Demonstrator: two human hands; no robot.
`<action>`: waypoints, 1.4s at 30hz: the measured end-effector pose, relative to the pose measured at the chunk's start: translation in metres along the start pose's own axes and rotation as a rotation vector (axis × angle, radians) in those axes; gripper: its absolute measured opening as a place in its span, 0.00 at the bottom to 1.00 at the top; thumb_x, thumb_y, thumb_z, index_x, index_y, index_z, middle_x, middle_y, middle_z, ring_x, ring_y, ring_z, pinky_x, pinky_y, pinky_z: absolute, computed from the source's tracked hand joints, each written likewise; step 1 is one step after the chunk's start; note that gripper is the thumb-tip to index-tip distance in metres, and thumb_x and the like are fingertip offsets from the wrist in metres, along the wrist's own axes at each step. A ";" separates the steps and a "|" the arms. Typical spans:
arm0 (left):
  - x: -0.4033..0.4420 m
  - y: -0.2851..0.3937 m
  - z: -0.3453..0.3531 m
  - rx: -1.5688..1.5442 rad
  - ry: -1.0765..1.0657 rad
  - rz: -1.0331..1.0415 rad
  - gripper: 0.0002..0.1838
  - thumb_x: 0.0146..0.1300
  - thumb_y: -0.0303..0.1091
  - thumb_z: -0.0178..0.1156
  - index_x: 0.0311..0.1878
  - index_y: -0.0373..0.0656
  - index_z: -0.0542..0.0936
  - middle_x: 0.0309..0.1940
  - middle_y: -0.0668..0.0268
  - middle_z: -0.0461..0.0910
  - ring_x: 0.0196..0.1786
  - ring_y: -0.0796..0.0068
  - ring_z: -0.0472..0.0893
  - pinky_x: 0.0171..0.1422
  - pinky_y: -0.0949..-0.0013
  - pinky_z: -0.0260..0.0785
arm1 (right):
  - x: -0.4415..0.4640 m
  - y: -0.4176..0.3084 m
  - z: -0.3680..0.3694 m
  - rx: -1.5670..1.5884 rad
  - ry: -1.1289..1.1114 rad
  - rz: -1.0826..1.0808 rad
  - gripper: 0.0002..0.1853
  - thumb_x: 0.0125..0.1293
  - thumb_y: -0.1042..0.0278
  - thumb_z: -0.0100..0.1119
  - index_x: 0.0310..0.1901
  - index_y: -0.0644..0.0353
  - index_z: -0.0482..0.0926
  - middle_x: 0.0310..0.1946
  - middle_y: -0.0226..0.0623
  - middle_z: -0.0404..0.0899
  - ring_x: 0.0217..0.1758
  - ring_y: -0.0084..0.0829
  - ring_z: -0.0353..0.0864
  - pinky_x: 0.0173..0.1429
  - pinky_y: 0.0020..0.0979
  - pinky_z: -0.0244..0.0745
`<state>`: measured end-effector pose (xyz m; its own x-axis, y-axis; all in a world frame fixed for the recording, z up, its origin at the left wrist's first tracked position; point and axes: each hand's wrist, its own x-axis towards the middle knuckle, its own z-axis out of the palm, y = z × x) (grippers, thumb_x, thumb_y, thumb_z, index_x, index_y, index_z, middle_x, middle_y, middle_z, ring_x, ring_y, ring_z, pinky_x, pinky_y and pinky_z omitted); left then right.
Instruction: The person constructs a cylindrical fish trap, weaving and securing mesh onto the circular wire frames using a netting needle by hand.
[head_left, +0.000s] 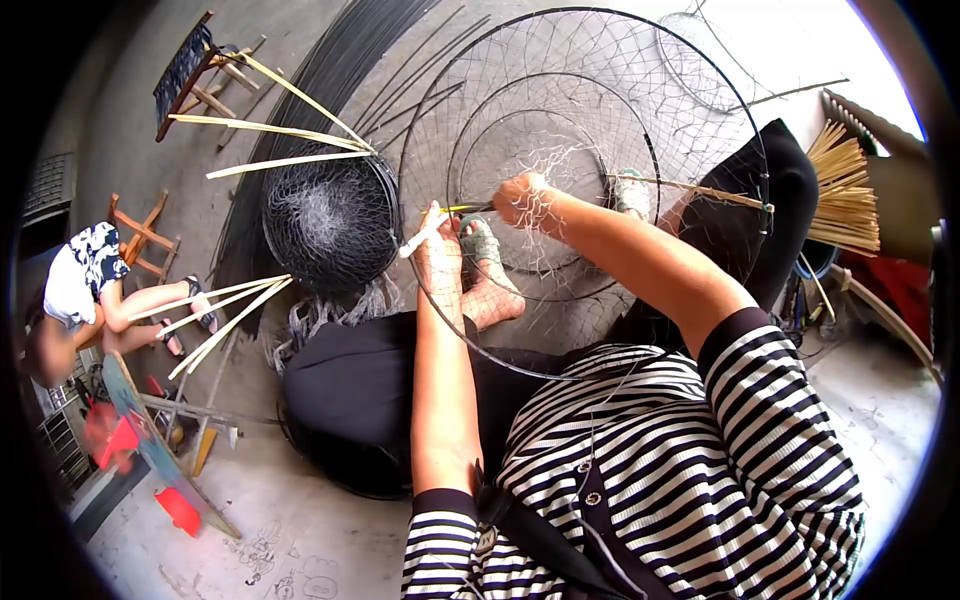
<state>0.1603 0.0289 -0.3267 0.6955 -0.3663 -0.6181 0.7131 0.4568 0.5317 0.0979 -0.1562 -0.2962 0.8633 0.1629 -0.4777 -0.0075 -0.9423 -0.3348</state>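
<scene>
A round net cage [655, 150] of dark wire hoops and thin mesh spreads before my knees, with smaller rings inside. My left hand [437, 250] is closed on a short pale bamboo strip [412, 244] at the left side of the hoops. Close to it, my right hand [524, 202] makes a fist among bunched mesh strands. A thin yellow-and-dark piece [465, 209] runs between both hands; its kind is unclear, and what the right fingers hold is hidden. A bamboo stick [700, 188] crosses the cage's right side to the outer hoop.
Left of the cage stands a stack of black netted hoops [325, 215] with bamboo strips [290, 160] beside it. Long dark rods [345, 75] lie behind. A bundle of bamboo sticks [845, 190] stands at right. Another person [85, 285] sits near a wooden stool [200, 80] at left.
</scene>
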 end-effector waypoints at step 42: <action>-0.245 0.038 0.112 0.553 -0.415 -0.143 0.13 0.73 0.37 0.50 0.47 0.35 0.74 0.32 0.58 0.81 0.36 0.63 0.85 0.38 0.64 0.80 | -0.287 0.008 -0.203 0.073 0.794 -0.168 0.11 0.68 0.75 0.56 0.50 0.60 0.81 0.34 0.43 0.83 0.33 0.37 0.83 0.38 0.33 0.77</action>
<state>0.0264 0.0452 -0.0902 0.4894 -0.7211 -0.4904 0.6635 -0.0571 0.7460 -0.0476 -0.2702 0.0026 0.9560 0.0180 0.2927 0.1444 -0.8977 -0.4164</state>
